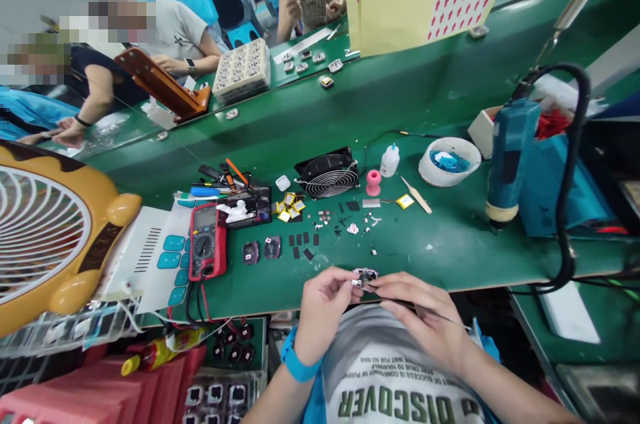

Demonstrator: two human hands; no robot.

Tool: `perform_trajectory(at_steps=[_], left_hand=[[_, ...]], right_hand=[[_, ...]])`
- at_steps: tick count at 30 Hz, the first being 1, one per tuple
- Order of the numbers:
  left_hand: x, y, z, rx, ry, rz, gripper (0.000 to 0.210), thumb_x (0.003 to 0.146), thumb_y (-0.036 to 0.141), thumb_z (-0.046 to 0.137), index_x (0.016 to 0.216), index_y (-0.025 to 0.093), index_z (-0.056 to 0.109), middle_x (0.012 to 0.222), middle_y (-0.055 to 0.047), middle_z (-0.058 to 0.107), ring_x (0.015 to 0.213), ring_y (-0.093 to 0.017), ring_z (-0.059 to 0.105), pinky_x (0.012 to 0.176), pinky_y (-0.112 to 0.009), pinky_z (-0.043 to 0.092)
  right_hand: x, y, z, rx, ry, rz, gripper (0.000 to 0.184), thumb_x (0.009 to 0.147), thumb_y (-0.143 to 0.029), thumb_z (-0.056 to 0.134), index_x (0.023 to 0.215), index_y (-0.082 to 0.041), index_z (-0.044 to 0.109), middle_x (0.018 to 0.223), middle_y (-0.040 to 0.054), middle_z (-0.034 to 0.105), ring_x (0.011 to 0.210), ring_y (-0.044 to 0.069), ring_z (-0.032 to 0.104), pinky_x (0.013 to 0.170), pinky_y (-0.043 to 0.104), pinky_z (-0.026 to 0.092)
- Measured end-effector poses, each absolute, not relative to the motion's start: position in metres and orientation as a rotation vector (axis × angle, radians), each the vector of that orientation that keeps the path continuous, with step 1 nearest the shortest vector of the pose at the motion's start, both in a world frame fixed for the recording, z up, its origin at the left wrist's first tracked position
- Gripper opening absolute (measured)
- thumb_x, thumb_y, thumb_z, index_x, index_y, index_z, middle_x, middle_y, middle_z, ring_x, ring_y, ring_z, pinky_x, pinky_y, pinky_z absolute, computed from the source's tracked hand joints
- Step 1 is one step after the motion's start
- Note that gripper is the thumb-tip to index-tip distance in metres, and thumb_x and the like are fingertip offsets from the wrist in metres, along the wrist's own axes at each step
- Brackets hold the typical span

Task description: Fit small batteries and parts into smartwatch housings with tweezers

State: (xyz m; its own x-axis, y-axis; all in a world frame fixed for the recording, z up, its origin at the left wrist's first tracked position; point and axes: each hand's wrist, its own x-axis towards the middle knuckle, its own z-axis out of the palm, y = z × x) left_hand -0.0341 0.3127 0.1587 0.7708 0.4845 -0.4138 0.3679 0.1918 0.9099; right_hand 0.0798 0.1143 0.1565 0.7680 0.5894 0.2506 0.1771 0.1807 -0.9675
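Near the table's front edge, my left hand [327,297] pinches a small watch-like housing [369,274] with dark parts inside. My right hand [423,307] is closed around slim dark tweezers [440,315], their tip end at the housing and the other end sticking out past the hand. Fingers cover part of the housing, so the exact contact point is hidden. Beyond my hands lie several small black pads [303,239], tiny loose parts [323,217] and two dark square watch housings [261,250].
A red multimeter [205,241], yellow-wrapped batteries [289,207] and a black fan [327,172] stand to the left and behind. Rightward are a white bottle [390,161], a round white tub [449,163] and a hanging electric screwdriver [513,157]. Other people sit across the bench.
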Motion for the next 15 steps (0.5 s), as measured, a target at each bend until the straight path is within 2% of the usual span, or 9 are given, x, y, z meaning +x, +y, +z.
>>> perform_trajectory(at_steps=[2,4,8,12,15], left_hand=[[-0.034,0.312,0.159,1.422,0.761,0.107,0.040,0.085,0.062,0.107,0.093,0.024,0.098,0.086,-0.009,0.095,0.080,-0.029,0.095,0.078,-0.041,0.085],[-0.033,0.312,0.160,1.432,0.766,0.117,0.037,0.084,0.060,0.107,0.092,0.024,0.097,0.088,-0.009,0.095,0.080,-0.029,0.095,0.076,-0.039,0.084],[-0.031,0.310,0.162,1.457,0.763,0.128,0.032,0.085,0.056,0.105,0.090,0.025,0.098,0.086,-0.008,0.094,0.078,-0.029,0.095,0.075,-0.039,0.084],[-0.029,0.309,0.164,1.493,0.748,0.134,0.027,0.085,0.052,0.101,0.089,0.025,0.098,0.084,-0.008,0.094,0.075,-0.029,0.095,0.072,-0.038,0.083],[-0.030,0.309,0.164,1.530,0.736,0.150,0.024,0.086,0.049,0.097,0.089,0.026,0.099,0.084,-0.008,0.094,0.072,-0.028,0.093,0.069,-0.038,0.082]], right_hand=[[0.078,0.112,0.154,-1.390,-0.766,0.295,0.048,0.114,-0.015,0.088,0.139,-0.055,0.099,0.122,0.0012,0.104,0.099,0.030,0.103,0.089,0.035,0.088],[0.078,0.110,0.150,-1.379,-0.838,0.239,0.043,0.118,-0.019,0.086,0.146,-0.050,0.097,0.125,0.0050,0.104,0.099,0.030,0.103,0.090,0.034,0.087],[0.078,0.109,0.144,-1.388,-0.900,0.168,0.036,0.121,-0.021,0.086,0.149,-0.041,0.096,0.129,0.0098,0.103,0.101,0.030,0.103,0.094,0.031,0.086],[0.078,0.110,0.143,-1.386,-0.902,0.158,0.040,0.121,-0.020,0.085,0.151,-0.043,0.096,0.129,0.0091,0.104,0.102,0.030,0.103,0.095,0.031,0.086],[0.078,0.111,0.145,-1.376,-0.845,0.204,0.032,0.123,-0.030,0.088,0.146,-0.049,0.099,0.128,0.0053,0.104,0.106,0.030,0.104,0.101,0.033,0.085]])
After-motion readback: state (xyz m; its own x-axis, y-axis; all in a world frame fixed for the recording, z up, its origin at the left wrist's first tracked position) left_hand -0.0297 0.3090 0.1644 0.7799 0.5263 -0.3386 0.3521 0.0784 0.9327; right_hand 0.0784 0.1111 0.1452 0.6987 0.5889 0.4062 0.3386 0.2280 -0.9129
